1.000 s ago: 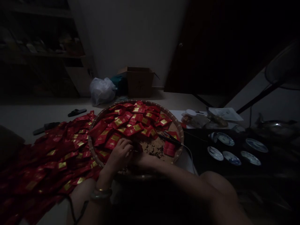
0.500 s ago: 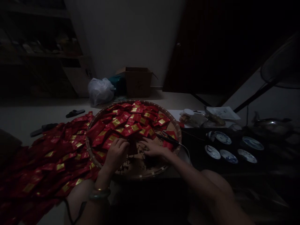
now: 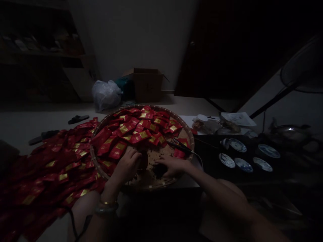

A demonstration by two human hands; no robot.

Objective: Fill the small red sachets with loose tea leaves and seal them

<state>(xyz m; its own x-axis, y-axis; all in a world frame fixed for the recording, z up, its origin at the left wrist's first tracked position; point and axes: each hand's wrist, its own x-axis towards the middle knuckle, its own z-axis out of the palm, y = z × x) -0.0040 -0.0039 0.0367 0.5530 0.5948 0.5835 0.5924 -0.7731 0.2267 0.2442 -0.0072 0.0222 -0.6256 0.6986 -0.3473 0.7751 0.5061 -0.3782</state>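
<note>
Right grip (image 3: 175, 167) moved outward, beside dark leaves (image 3: 152, 157).

From here the packets (image 3: 141, 136) in the centre look like slick plastic or foil, glossy red and creased, their gold patches shining like metal. The basket (image 3: 192, 136) seems bamboo, its rim ribbed and rough. The flakes (image 3: 155, 155) on it are dry-looking and matt. Towards the upper left, the bag (image 3: 107, 95) is thin, crinkled plastic; the box (image 3: 148, 88) beside it is matt cardboard. At right, the dishes (image 3: 227, 160) look like smooth glazed ceramic, and the kettle (image 3: 290, 128) glints like metal. Lower left of centre, one bangle (image 3: 108, 203) has a gold-coloured metallic gleam.
</note>
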